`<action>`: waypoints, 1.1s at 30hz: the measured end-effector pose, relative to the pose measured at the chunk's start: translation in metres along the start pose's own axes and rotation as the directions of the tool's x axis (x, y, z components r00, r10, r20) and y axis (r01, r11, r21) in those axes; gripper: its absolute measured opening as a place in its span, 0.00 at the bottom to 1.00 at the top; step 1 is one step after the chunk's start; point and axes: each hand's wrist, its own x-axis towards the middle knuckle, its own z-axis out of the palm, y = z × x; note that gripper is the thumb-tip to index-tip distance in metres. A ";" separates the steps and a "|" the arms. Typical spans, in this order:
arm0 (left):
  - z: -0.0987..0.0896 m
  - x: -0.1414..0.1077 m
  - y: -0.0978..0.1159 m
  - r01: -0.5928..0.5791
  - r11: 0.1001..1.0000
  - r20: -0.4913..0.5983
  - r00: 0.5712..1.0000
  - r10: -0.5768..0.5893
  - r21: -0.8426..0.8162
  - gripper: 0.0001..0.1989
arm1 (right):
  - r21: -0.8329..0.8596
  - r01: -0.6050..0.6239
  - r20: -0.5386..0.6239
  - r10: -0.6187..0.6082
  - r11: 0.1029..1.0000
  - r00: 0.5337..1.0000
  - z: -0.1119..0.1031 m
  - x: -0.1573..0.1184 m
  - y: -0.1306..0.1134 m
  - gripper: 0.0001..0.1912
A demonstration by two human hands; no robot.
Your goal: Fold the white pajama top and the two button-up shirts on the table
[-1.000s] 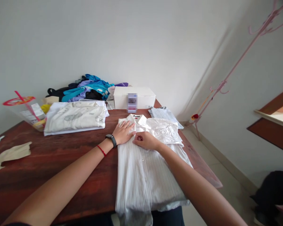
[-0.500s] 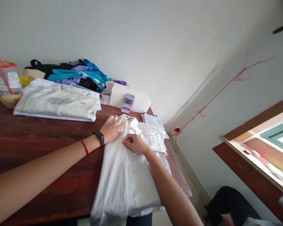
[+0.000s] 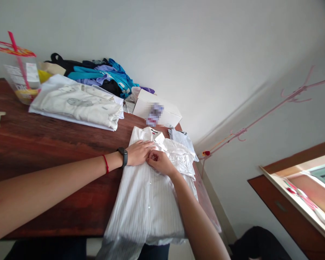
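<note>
A white button-up shirt (image 3: 141,206) with thin stripes lies front up along the right end of the table, its collar (image 3: 157,135) pointing away from me and its hem hanging over the near edge. My left hand (image 3: 139,152) rests flat on the upper chest of the shirt, fingers stretched toward the button line. Right beside it, my right hand (image 3: 161,163) is curled at the button line, thumb and forefinger pinched on the cloth; the fingertips are partly hidden. A crumpled, folded part of the shirt, perhaps a sleeve, lies to the right of this hand.
On the dark wooden table (image 3: 65,195) are a folded white garment (image 3: 81,104), a plastic cup (image 3: 24,77) with a straw, a heap of clothes (image 3: 97,74) and a white box (image 3: 165,112). Light blue folded cloth (image 3: 182,139) lies beyond the shirt. A pink coat rack (image 3: 271,110) stands right.
My left hand has slid from near the shirt's shoulder toward me and the button line, now against my right hand. The right hand keeps its place on the shirt. The view has shifted left.
</note>
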 end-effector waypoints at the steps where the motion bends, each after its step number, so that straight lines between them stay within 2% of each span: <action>1: -0.001 -0.001 0.002 0.011 1.000 -0.009 1.000 -0.011 0.017 0.25 | 0.007 -0.003 0.001 0.003 1.000 1.000 0.000 0.000 0.000 0.07; 7: -0.004 -0.004 0.008 0.199 0.972 0.008 0.980 -0.201 0.127 0.30 | 0.045 0.014 -0.003 -0.014 0.999 1.000 0.001 -0.001 0.001 0.09; 33: -0.006 -0.006 0.008 0.196 0.974 0.007 0.980 -0.198 0.112 0.27 | 0.114 -0.012 0.016 0.010 0.993 1.000 0.002 -0.001 0.003 0.09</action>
